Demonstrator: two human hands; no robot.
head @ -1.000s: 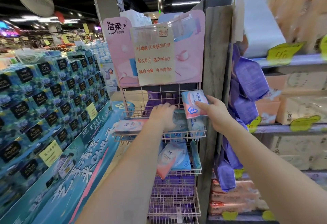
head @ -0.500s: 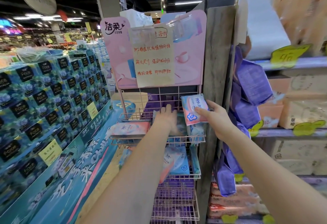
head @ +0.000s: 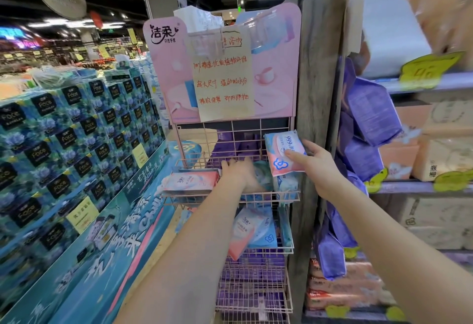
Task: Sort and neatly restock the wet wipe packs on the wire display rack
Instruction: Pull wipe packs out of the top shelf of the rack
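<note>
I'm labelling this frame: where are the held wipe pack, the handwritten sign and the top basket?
held wipe pack [head: 282, 152], head view, its printed front.
handwritten sign [head: 222, 78], head view, paper's middle.
top basket [head: 231, 196], head view, front rim wire.

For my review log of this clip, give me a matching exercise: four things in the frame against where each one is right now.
Things:
1. right hand
2. left hand
3. pink pack lying flat
4. handwritten sign

Places:
A. clipped over the pink header board
B. reaching into the top wire basket among the packs
C. holding a pink-and-blue pack upright above the basket's right end
D. at the top basket's left end

Pairs: 1-C, 2-B, 3-D, 4-A
</note>
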